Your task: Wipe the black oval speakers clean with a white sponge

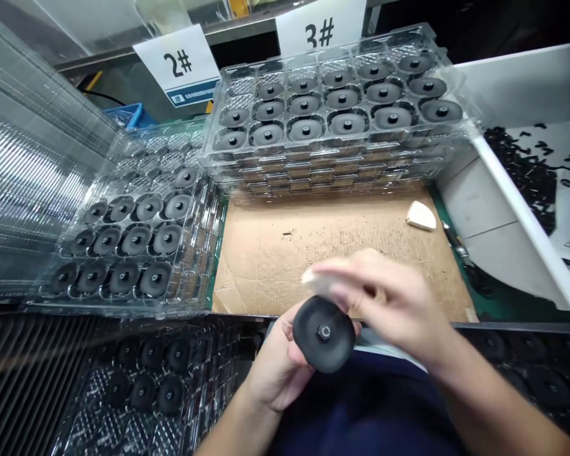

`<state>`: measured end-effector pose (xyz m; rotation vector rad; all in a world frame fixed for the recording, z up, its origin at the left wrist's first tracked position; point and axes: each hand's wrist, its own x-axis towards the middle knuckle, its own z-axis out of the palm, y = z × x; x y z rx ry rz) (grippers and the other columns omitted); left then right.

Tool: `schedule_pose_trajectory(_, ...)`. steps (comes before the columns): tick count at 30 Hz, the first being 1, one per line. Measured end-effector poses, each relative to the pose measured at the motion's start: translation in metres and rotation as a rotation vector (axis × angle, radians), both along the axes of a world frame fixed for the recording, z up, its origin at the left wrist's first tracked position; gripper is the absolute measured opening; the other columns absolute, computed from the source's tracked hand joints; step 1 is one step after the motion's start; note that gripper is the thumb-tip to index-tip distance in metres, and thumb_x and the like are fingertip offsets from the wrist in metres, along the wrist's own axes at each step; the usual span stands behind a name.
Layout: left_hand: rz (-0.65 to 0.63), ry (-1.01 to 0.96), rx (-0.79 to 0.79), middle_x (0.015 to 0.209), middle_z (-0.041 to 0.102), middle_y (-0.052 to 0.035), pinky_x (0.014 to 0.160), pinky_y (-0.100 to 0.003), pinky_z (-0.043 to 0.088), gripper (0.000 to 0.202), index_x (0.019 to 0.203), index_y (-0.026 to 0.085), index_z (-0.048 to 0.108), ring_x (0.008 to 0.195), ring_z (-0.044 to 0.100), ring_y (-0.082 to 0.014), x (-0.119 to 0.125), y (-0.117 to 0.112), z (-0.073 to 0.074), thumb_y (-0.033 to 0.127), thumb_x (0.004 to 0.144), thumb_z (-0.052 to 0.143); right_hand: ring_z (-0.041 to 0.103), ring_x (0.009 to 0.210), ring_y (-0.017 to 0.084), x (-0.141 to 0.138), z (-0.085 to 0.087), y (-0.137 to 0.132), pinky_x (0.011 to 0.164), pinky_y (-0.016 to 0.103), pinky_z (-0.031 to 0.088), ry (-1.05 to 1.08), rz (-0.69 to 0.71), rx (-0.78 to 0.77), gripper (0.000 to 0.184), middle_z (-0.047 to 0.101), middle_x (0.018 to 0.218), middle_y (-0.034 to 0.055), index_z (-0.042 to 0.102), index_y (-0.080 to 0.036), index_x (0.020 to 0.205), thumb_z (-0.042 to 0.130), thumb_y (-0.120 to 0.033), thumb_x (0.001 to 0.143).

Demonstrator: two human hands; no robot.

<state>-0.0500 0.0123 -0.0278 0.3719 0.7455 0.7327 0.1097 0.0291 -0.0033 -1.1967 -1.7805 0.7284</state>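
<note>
Left hand (278,367): fingers curled shut on the rim of the black disc (323,334), low centre, just in front of the cardboard mat (275,253). Right hand (389,304): blurred, fingers look pinched on a small white pad (313,278) at the disc's top edge. Risk: the grip is rim-only, so a push from the pad could tip or drop the disc. Disc face and hub (323,331) point up toward the camera. It's round, so no long axis.

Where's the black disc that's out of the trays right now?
Head view, low centre: the black disc is gripped in the left hand over the near edge of the cardboard sheet, with the blurred right hand close above it.
</note>
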Motion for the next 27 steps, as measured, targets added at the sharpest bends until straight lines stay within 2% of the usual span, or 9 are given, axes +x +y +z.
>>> schedule_pose_trajectory(3,0.066,-0.176,-0.069,0.102,0.072,-0.0011,0.076,-0.025,0.056,0.06,0.104,0.025,0.068,0.089,0.07,-0.0206,-0.006,0.0,-0.003,0.031,0.048,0.089,0.065,0.084,0.019,0.014,-0.044,-0.002,0.065,0.028,0.048,-0.005,-0.278,-0.308,0.023,0.071,0.104,0.0035,0.068,-0.023,0.104,0.053,-0.028,0.088)
schedule_pose_trajectory(6,0.104,-0.214,-0.076,0.105,0.071,-0.002,0.077,-0.025,0.056,0.055,0.105,0.024,0.069,0.092,0.07,-0.0211,-0.012,0.001,-0.006,0.025,0.053,0.087,0.067,0.075,0.021,0.016,-0.087,-0.018,0.063,0.031,0.051,-0.062,-0.246,-0.379,0.025,0.074,0.089,0.0052,0.072,-0.023,0.097,0.053,-0.034,0.085)
schedule_pose_trajectory(8,0.115,-0.223,-0.066,0.106,0.071,-0.0023,0.079,-0.026,0.056,0.055,0.106,0.024,0.068,0.093,0.069,-0.021,-0.013,0.002,-0.008,0.028,0.054,0.086,0.067,0.069,0.02,0.014,-0.097,-0.027,0.061,0.031,0.051,-0.076,-0.219,-0.386,0.025,0.074,0.079,0.0045,0.073,-0.023,0.091,0.053,-0.035,0.085)
schedule_pose_trajectory(10,0.116,-0.221,-0.056,0.108,0.069,-0.0026,0.081,-0.027,0.055,0.057,0.107,0.025,0.068,0.094,0.068,-0.0212,-0.013,0.004,-0.01,0.031,0.053,0.086,0.067,0.074,0.02,0.011,-0.086,-0.029,0.061,0.03,0.051,-0.074,-0.227,-0.392,0.025,0.073,0.085,0.0048,0.072,-0.022,0.095,0.051,-0.034,0.087)
schedule_pose_trajectory(14,0.145,-0.146,-0.053,0.105,0.069,-0.0017,0.083,-0.024,0.052,0.057,0.105,0.024,0.068,0.095,0.067,-0.0185,-0.01,0.006,-0.008,0.031,0.052,0.087,0.063,0.097,0.02,-0.007,-0.021,-0.023,0.073,0.029,0.05,-0.052,-0.27,-0.198,0.026,0.067,0.111,0.0062,0.061,-0.022,0.114,0.049,-0.025,0.092)
schedule_pose_trajectory(17,0.137,-0.067,-0.063,0.103,0.07,-0.0031,0.086,-0.023,0.049,0.053,0.105,0.023,0.068,0.095,0.065,-0.0169,-0.01,0.004,-0.008,0.026,0.055,0.086,0.062,0.08,0.018,-0.026,0.017,-0.023,0.074,0.032,0.048,-0.09,-0.069,0.088,0.027,0.069,0.089,0.0075,0.061,-0.013,0.111,0.045,-0.012,0.09)
schedule_pose_trajectory(21,0.161,-0.009,-0.061,0.106,0.07,-0.0006,0.089,-0.026,0.049,0.06,0.103,0.027,0.068,0.099,0.065,-0.0196,-0.009,-0.001,-0.012,0.027,0.047,0.089,0.059,0.069,0.016,-0.035,0.024,-0.021,0.066,0.029,0.047,-0.141,0.164,-0.083,0.026,0.068,0.081,0.0051,0.065,-0.014,0.098,0.041,-0.008,0.089)
schedule_pose_trajectory(25,0.086,-0.002,-0.057,0.096,0.072,-0.0014,0.093,-0.024,0.047,0.052,0.097,0.023,0.072,0.099,0.065,-0.0184,-0.005,-0.003,-0.007,0.036,0.049,0.087,0.058,0.071,0.019,-0.034,0.017,-0.017,0.065,0.033,0.044,-0.174,-0.002,0.064,0.029,0.067,0.081,0.0092,0.062,-0.008,0.105,0.038,-0.012,0.091)
schedule_pose_trajectory(27,0.079,-0.018,-0.05,0.099,0.073,-0.0011,0.093,-0.023,0.047,0.054,0.098,0.024,0.072,0.1,0.065,-0.017,-0.005,-0.003,-0.004,0.037,0.048,0.087,0.058,0.072,0.019,-0.028,0.018,-0.024,0.067,0.033,0.043,-0.144,0.05,0.092,0.028,0.066,0.081,0.0088,0.061,-0.007,0.106,0.037,-0.011,0.091)
